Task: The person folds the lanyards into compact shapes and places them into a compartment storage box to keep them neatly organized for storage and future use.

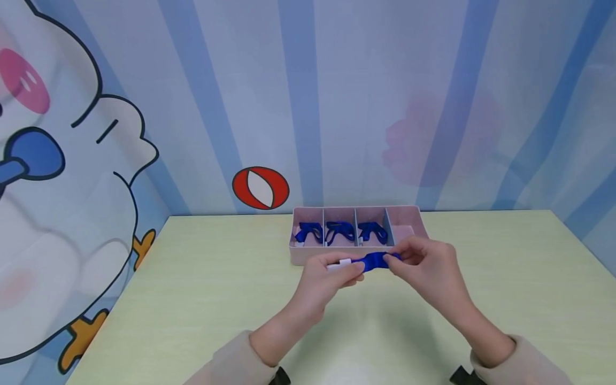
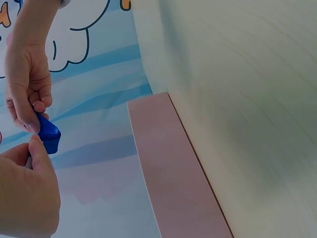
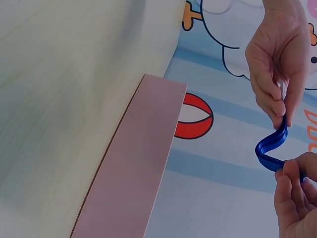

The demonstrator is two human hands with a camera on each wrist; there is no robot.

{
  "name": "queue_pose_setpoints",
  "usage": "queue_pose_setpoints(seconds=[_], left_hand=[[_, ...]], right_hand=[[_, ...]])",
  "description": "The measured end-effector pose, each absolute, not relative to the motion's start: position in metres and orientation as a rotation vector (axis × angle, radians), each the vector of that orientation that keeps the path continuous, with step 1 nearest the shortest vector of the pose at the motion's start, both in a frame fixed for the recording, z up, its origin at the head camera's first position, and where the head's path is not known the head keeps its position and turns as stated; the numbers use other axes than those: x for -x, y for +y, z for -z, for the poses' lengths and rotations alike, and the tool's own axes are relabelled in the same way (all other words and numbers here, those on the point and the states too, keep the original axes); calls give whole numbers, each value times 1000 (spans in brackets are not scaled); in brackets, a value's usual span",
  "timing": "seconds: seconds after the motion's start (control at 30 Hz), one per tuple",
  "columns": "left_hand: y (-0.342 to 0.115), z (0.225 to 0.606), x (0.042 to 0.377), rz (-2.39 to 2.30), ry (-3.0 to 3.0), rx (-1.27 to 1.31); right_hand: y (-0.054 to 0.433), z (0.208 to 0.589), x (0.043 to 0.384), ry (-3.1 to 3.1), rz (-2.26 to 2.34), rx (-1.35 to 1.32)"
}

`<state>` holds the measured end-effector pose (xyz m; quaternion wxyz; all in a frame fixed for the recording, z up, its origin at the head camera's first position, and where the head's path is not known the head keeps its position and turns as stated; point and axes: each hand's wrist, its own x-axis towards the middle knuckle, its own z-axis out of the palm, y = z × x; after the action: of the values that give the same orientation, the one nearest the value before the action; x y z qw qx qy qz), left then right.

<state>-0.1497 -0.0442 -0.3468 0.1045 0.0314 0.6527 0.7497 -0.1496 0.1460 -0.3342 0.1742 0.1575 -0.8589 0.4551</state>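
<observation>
A blue ribbon strap (image 1: 376, 261) with a white end piece (image 1: 339, 264) is stretched between both hands, in front of the pink divided box (image 1: 304, 256). My left hand (image 1: 321, 279) pinches the strap beside the white piece, thumb on top. The right hand (image 1: 433, 267) pinches the other end between thumb and fingers. In the right wrist view the strap (image 3: 267, 146) bends in a loose curve between the two hands. In the left wrist view its blue band (image 2: 49, 136) shows by the fingertips. Part of the white piece is hidden in the left hand.
Three compartments of the box hold similar blue straps, the left one (image 1: 309, 232), the middle one (image 1: 339, 231) and the right one (image 1: 372, 232). The box stands at the back edge of the pale table (image 1: 216, 283), against a striped blue backdrop (image 1: 346, 107) printed with cartoons.
</observation>
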Motion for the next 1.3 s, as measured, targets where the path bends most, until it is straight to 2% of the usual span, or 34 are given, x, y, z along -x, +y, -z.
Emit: queue_pose_setpoints(seconds=[0.53,0.83,0.97,1.3], left_hand=[[-36,340,140,-2235,1886,-172],[-40,343,141,-2217,1935,-197],[-41,343,142,-2211,1932,-213],[-42,347,145,-2201,1901,-280]], right_hand=[[141,324,143,-2565,-1750,-346],[147,325,146,-2560,-1922,-557],[149,327,147,-2560,-1939,-617],[145,334,150,-2521,-1916,-510]])
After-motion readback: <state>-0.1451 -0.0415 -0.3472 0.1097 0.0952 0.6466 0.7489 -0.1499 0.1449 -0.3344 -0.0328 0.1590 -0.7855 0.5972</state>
